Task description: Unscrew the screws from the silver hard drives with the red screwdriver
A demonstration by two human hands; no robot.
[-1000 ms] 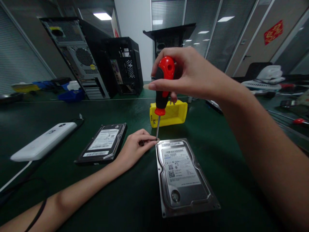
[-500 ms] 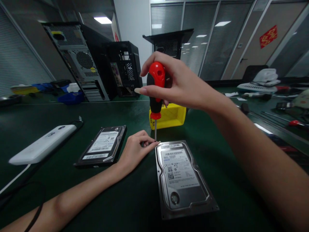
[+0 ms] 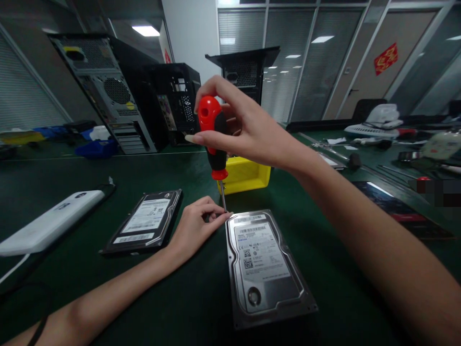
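The hard drive point(image 3: 264, 264) lies flat on the bench point(image 3: 198, 298) nearest you. Your left hand point(image 3: 196, 226) pinches the screwdriver point(image 3: 213, 139) tip at its far-left corner, apparently on a screw. Your right hand point(image 3: 245, 127) is closed round the red handle. Yellow bin point(image 3: 248, 174) behind.

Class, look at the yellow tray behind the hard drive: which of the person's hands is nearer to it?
Right. The right hand holds the screwdriver just above and in front of the yellow tray; the left hand rests lower, at the hard drive corner.

Screwdriver point(image 3: 214, 144) upright at hard drive point(image 3: 264, 266) corner
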